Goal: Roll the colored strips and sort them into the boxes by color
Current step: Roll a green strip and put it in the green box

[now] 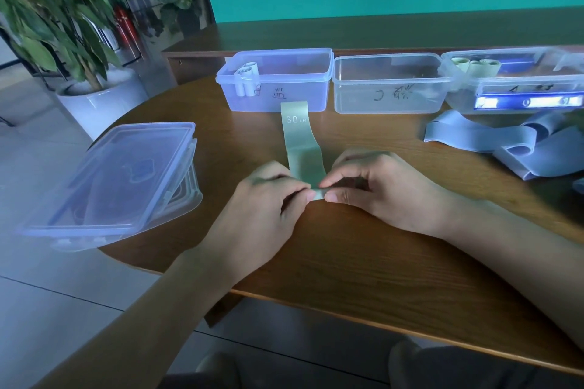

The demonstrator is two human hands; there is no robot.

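At the near edge of a brown worktop [347, 256], a person's left hand [265, 199] and right hand [376, 186] meet over the near end of a pale green strip [301, 148], where a small roll is just begun. The left hand's fingers [300, 191] are curled with thumb and forefinger pinching the roll's left side; the right hand's fingers [335, 196] pinch its right side likewise, knuckles raised, wrist resting on the wood. The strip's long axis runs straight away from the fingers toward the boxes, lying flat, its far end, marked "30 LB", just in front of the left box [275, 85]. Both hands sit equally near the roll, one either side. Rolling onward looks to mean turning the coil away from the body along that line. The left box holds pale rolls, the middle box [388, 88] looks empty, and the right box [512, 85] holds greenish rolls. Loose grey-blue strips [505, 142] lie at far right.
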